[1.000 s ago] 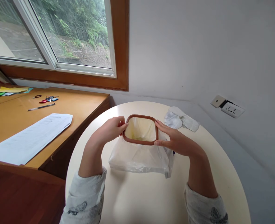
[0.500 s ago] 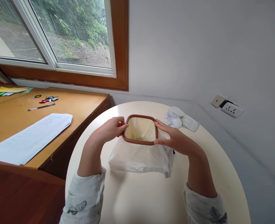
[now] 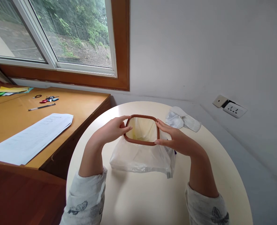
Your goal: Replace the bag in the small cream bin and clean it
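Note:
A small trash bin with a brown rounded-square rim (image 3: 140,143) stands on the round table. A clear plastic bag (image 3: 138,161) lines its pale inside, and the loose part of the bag spreads out below the rim towards me. My left hand (image 3: 113,128) grips the rim's left side, thumb over the edge and index finger along the back corner; its other fingers are curled and partly hidden. On the right side, my right hand (image 3: 172,134) holds the rim between thumb at the front corner and fingers at the back corner. The bin's body is hidden by the bag.
A crumpled white cloth-like piece (image 3: 182,119) lies behind my right hand on the cream round table (image 3: 147,200). To the left, a wooden desk (image 3: 86,100) bears papers (image 3: 35,137), a pen (image 3: 41,107) and keys (image 3: 50,99). A wall socket (image 3: 234,109) is at right.
My left thumb has moved further over the rim into the bin's opening, and the left index finger has stretched along the back corner. The right hand has hardly moved.

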`<state>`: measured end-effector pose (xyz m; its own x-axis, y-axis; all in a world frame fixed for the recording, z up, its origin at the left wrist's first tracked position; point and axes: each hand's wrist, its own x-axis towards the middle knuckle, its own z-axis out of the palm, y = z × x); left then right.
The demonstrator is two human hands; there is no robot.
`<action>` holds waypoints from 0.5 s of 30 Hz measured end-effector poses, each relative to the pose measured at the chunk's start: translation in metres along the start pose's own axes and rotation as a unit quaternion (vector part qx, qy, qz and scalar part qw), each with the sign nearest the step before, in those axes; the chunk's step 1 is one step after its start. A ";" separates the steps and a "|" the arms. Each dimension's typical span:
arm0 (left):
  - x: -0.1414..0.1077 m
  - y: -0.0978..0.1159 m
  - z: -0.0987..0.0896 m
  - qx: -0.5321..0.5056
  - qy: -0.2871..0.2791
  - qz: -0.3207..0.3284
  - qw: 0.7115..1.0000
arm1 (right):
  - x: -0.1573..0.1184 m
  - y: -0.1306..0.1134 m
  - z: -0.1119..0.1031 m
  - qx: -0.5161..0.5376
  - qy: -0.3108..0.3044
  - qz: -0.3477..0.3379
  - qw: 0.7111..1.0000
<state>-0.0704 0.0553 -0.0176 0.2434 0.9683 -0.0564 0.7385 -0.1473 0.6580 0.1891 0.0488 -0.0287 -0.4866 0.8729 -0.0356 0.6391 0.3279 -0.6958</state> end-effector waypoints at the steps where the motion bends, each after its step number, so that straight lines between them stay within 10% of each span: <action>1: 0.000 0.000 0.000 -0.002 -0.005 0.007 1.000 | 0.000 0.000 0.000 0.001 -0.002 0.003 1.000; 15: 0.000 0.002 0.001 -0.027 -0.038 0.027 0.999 | 0.001 0.002 0.000 0.008 -0.010 0.006 1.000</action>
<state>-0.0685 0.0546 -0.0175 0.3306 0.9408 -0.0747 0.6885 -0.1863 0.7009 0.1900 0.0501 -0.0298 -0.4912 0.8691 -0.0589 0.6351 0.3111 -0.7070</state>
